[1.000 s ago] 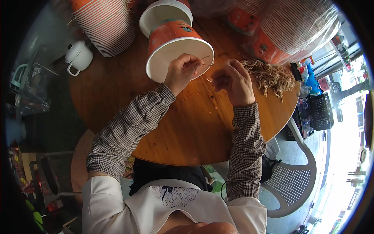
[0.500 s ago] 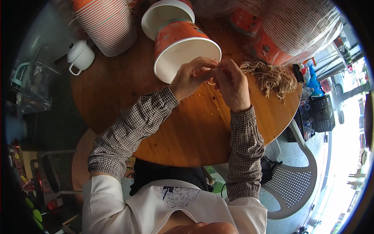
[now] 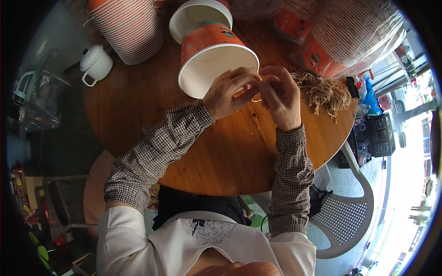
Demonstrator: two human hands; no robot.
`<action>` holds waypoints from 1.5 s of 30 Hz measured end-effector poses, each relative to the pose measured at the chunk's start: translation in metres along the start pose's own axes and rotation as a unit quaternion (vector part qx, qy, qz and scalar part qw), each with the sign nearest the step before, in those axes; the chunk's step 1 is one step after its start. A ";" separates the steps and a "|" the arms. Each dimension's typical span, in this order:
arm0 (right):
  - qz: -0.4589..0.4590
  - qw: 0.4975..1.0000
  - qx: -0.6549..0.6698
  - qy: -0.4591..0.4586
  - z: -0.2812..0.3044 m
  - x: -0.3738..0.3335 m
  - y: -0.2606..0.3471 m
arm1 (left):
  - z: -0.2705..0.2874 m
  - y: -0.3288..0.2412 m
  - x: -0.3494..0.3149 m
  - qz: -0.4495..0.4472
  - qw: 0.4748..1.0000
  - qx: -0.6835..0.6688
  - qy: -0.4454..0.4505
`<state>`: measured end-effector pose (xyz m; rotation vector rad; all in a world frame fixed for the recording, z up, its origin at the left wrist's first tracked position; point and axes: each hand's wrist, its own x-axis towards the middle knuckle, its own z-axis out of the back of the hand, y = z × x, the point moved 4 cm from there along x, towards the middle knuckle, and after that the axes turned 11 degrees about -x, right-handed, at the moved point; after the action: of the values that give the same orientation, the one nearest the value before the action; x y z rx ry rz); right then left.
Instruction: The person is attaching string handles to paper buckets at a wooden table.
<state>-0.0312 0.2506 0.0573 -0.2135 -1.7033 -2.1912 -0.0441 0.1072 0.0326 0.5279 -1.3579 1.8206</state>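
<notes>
Close to the rim of an orange paper bucket (image 3: 207,43), both of my hands work at a thin pale cord (image 3: 256,100). My left hand (image 3: 230,93) is pinched, with its fingertips at the cord by the bucket's edge. Facing it, my right hand (image 3: 282,102) also pinches the cord, and a small loop hangs down between the two. The fingers cover most of the cord, and I cannot tell whether it passes through the bucket wall. The bucket lies on its side, its white mouth toward me. Behind it lies another white-rimmed bucket (image 3: 177,23).
A heap of twisted cords (image 3: 324,94) lies at the right of the round wooden table (image 3: 221,161). Nested orange buckets (image 3: 131,34) stand at the far left, beside a white enamel pot (image 3: 97,64). Plastic-wrapped buckets (image 3: 350,37) fill the far right. A grey chair (image 3: 345,211) stands at right.
My right hand has shifted slightly right, and the fingers of both hands have spread somewhat. The bucket in front has turned a little and moved slightly left.
</notes>
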 end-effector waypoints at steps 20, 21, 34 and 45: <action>0.142 0.873 0.460 -0.079 0.068 0.002 0.019 | 0.054 -0.025 0.042 -0.190 0.899 0.390 0.063; 0.160 0.847 0.505 -0.047 0.070 0.003 0.025 | 0.057 -0.030 0.041 -0.199 0.899 0.383 0.073; 0.223 0.904 0.365 0.015 0.036 0.032 0.119 | 0.110 -0.061 0.072 -0.063 0.946 0.314 0.048; 0.126 0.910 0.392 -0.046 0.002 0.085 0.092 | 0.122 -0.028 0.039 0.162 0.944 0.264 0.117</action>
<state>-0.0761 0.2174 0.1693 -0.2982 -2.3012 -1.1998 -0.0605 0.0098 0.1193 0.3491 -0.8206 2.4515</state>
